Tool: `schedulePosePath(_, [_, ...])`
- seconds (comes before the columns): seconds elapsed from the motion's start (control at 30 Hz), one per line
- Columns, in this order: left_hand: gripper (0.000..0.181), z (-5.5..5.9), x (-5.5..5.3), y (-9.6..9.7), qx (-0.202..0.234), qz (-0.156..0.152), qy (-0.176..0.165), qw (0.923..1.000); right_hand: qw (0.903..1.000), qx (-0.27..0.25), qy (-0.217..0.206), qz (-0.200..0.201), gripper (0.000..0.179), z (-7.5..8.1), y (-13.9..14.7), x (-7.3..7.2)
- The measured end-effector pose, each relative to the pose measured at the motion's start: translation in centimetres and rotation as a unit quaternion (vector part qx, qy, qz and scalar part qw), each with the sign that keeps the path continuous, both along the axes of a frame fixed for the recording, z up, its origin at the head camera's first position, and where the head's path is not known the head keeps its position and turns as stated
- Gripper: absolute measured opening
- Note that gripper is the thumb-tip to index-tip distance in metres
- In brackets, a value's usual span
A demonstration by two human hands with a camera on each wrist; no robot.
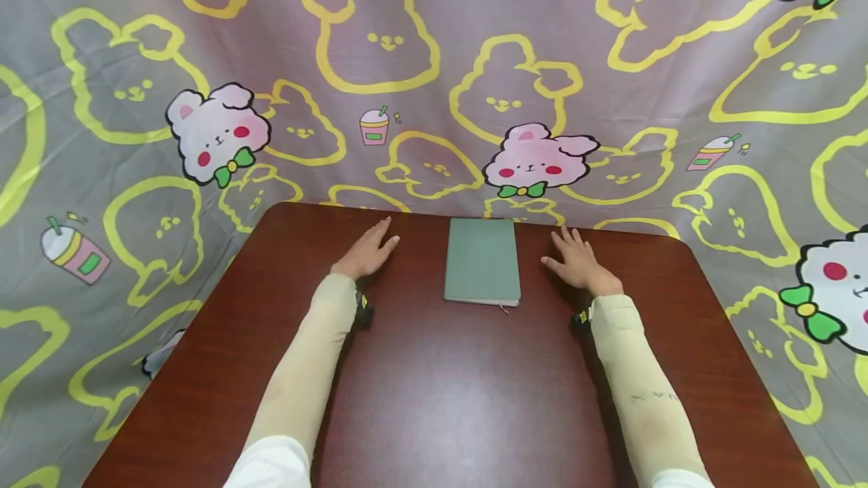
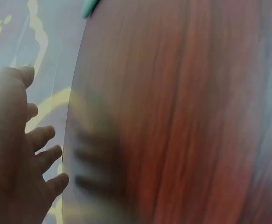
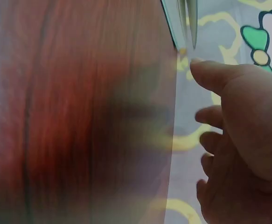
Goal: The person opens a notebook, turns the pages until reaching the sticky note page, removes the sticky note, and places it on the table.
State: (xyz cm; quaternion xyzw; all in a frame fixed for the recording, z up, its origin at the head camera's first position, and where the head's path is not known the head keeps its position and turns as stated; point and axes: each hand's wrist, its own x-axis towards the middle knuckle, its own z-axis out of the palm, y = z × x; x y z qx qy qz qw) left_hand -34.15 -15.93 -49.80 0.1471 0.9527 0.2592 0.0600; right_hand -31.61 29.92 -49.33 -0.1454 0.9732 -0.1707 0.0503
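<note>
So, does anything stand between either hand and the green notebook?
Nothing visible does. In the head view, the notebook lies between the left hand and the right hand, touching neither, and only a strip of brown table shows on each side between it and the fingers.

No text can be read surely; the faint letters (image 1: 655,397) on the right sleeve (image 1: 637,364) are too small
</note>
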Motion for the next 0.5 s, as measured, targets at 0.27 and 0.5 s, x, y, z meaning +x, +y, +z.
schedulePosePath(0.27, [0.064, 0.2, 0.5, 3.8, 0.022, -0.058, 0.011, 0.9980, 0.9922, -0.102, -0.042, 0.057, 0.066, 0.0, -1.3, 0.5])
schedulePosePath(0.5, [0.059, 0.3, 0.5, 8.9, 0.007, -0.140, 0.050, 0.9889, 0.9865, -0.137, -0.048, 0.077, 0.067, 0.0, -2.1, 0.3])
